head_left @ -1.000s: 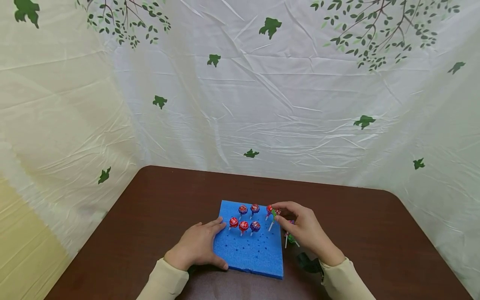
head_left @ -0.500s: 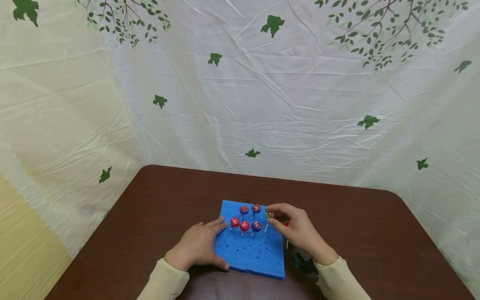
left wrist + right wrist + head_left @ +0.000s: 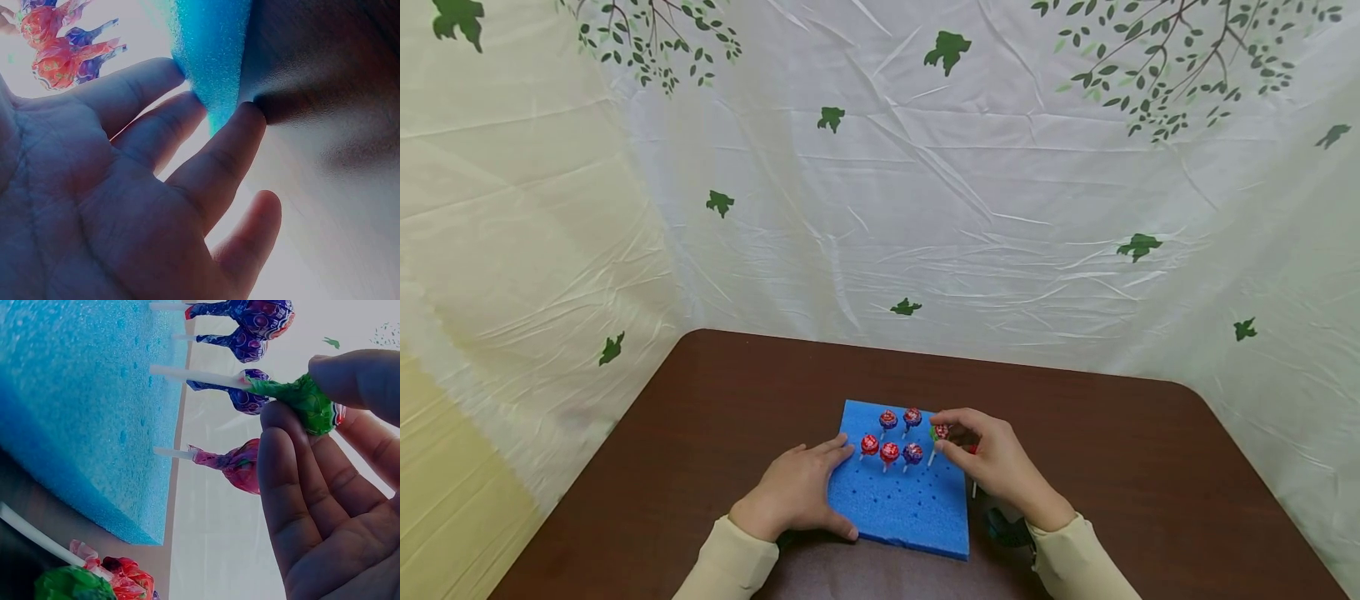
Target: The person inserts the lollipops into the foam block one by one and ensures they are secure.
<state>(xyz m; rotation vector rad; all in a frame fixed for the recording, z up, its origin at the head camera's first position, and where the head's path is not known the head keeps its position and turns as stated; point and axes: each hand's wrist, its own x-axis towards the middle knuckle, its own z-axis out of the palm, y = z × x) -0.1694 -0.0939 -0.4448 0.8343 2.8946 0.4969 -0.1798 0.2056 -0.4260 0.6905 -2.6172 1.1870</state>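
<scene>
A blue foam board (image 3: 910,521) with small holes lies on the table. Several red and purple wrapped lollipops (image 3: 889,453) stand in its far part by their sticks. My right hand (image 3: 1003,462) pinches a green-wrapped lollipop (image 3: 315,406) by its head between thumb and fingers. That lollipop's white stick points down at the board, its tip at the foam in the right wrist view; how deep it sits I cannot tell. Beside it stands a pink-red lollipop (image 3: 240,465). My left hand (image 3: 793,496) rests along the board's left side, fingers extended, fingertips (image 3: 178,70) touching its edge.
Loose lollipops, one green (image 3: 72,586) and one red (image 3: 131,575), lie beside the board's right edge, mostly behind my right hand in the head view. The dark brown table (image 3: 760,375) has a white leaf-print curtain (image 3: 775,250) around it.
My right hand has moved left over the board with the green lollipop, and its stick has come to the foam. Over the last half second it hardly moves. My left hand stays put.
</scene>
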